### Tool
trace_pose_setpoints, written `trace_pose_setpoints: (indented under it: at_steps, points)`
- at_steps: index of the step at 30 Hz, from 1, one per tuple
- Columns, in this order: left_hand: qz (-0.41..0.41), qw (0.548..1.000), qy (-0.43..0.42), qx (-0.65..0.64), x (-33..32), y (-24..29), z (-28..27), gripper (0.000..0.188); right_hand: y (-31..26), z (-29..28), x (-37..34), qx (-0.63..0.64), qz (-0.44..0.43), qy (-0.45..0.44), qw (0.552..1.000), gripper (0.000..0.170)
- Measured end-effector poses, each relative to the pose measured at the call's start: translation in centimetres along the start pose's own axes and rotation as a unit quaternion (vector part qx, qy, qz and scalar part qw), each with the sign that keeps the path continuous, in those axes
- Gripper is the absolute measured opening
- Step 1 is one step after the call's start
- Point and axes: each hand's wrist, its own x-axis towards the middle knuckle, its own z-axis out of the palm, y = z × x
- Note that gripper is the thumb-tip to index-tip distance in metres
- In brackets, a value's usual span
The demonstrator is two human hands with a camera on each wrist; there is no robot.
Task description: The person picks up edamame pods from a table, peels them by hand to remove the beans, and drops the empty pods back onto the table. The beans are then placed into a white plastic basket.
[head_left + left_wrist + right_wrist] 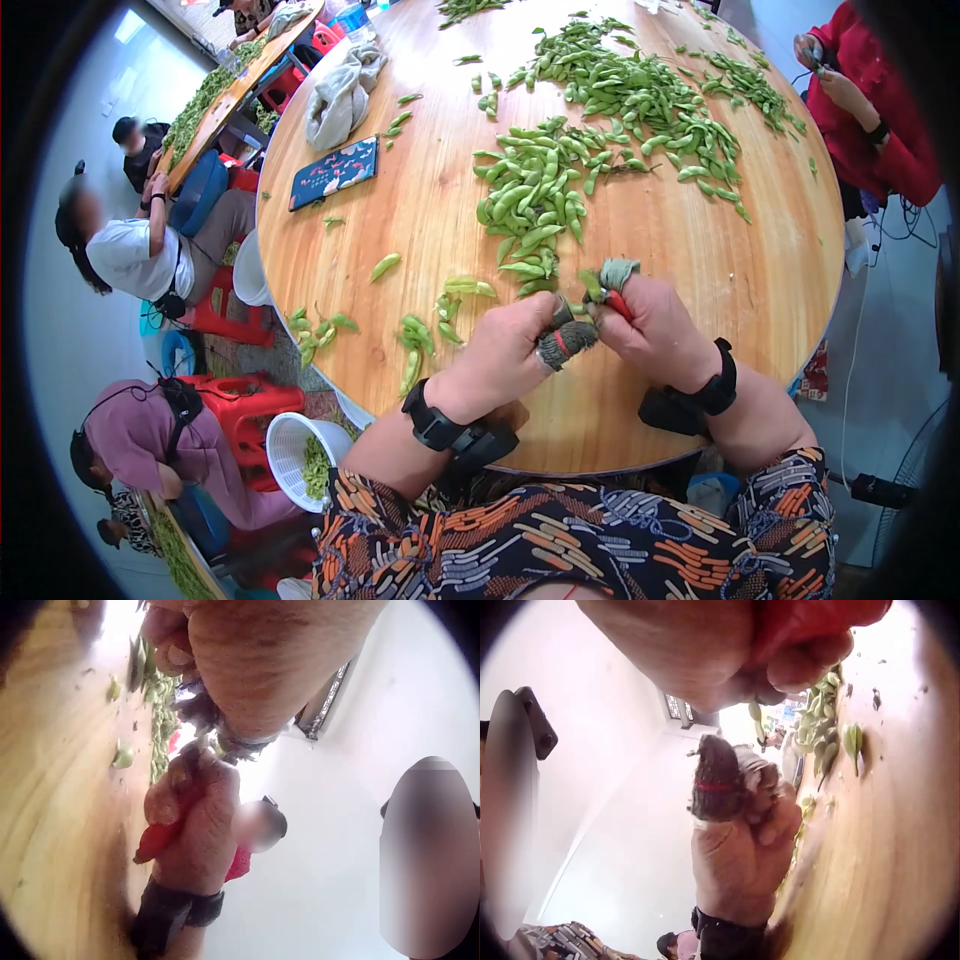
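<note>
Near the front of the round table, both hands meet above the wood. The left hand (pixel 505 345), its thumb and a finger in dark wraps, is curled at one end of a small green pod (pixel 580 309). In the right hand (pixel 655 320) is a red-handled tool (pixel 617 304), gripped in curled fingers; its working end is hidden. Another pod (pixel 591 286) stands at the right fingertips, also visible as a pod (pixel 756 720) in the right wrist view. Just beyond the hands lies a heap of green pods (pixel 535 190).
Loose pods (pixel 415 345) lie left of the hands. A dark patterned booklet (pixel 335 173) and a grey cloth (pixel 343 95) rest farther left. Beside the table stands a white basket (pixel 290 455). A person in red (pixel 890 110) is at the right, others at the left.
</note>
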Motion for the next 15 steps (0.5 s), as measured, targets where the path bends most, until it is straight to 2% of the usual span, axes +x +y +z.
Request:
trace_pose_setpoints:
  at_steps: [1,2,3,4,6,8,9,10,11,12,13,14,15]
  points:
    - [0.004,0.999,-0.041,0.009,0.0,-0.4,0.0,0.020,-0.1,0.1,0.0,0.000,-0.002,-0.003,1.000,0.008]
    - [0.008,0.996,-0.082,0.018,-0.1,-0.6,-0.2,0.025,-0.3,0.0,-0.1,0.047,0.004,-0.052,0.998,0.006]
    - [0.003,0.990,-0.138,-0.010,-0.2,-0.6,-0.4,0.020,-0.3,-0.2,-0.2,0.092,0.012,-0.102,0.990,0.005]
    - [0.004,0.991,-0.135,-0.009,-0.4,-0.6,-0.3,0.020,-0.3,-0.4,-0.2,0.137,0.018,-0.150,0.979,0.003]
    - [0.047,0.968,-0.138,-0.205,-0.7,-0.4,0.1,0.020,-0.2,-0.6,-0.2,0.161,0.040,-0.185,0.969,0.004]
    - [0.032,0.963,-0.168,-0.210,-0.5,-0.3,-1.0,0.018,-1.5,-1.1,-0.1,0.312,0.163,-0.183,0.918,0.007]
    - [-0.046,0.960,-0.132,-0.244,-0.4,-0.2,-1.5,0.018,-1.2,-0.8,-0.1,0.308,0.163,-0.183,0.919,0.007]
    - [-0.122,0.948,-0.094,-0.277,-0.2,-0.1,-2.1,0.018,-0.4,-0.3,-0.1,0.215,0.106,-0.172,0.956,0.008]
    - [-0.202,0.912,-0.052,-0.354,0.0,0.3,-2.8,0.020,0.4,0.1,0.0,0.118,0.046,-0.158,0.979,0.009]
    - [-0.222,0.866,0.022,-0.447,0.2,-0.3,-2.9,0.021,0.5,0.3,0.0,0.020,-0.015,-0.145,0.989,0.011]
    - [-0.225,0.837,0.067,-0.495,0.4,-0.8,-3.2,0.022,-1.1,0.0,0.0,-0.068,-0.023,-0.222,0.972,0.013]
    - [-0.228,0.803,0.110,-0.540,0.6,-1.1,-3.6,0.022,-0.5,0.3,-0.1,-0.225,-0.066,-0.268,0.934,0.013]
    - [-0.223,0.802,0.110,-0.543,0.7,-1.2,-3.8,0.022,-1.2,0.2,0.1,-0.197,-0.040,-0.246,0.948,0.012]
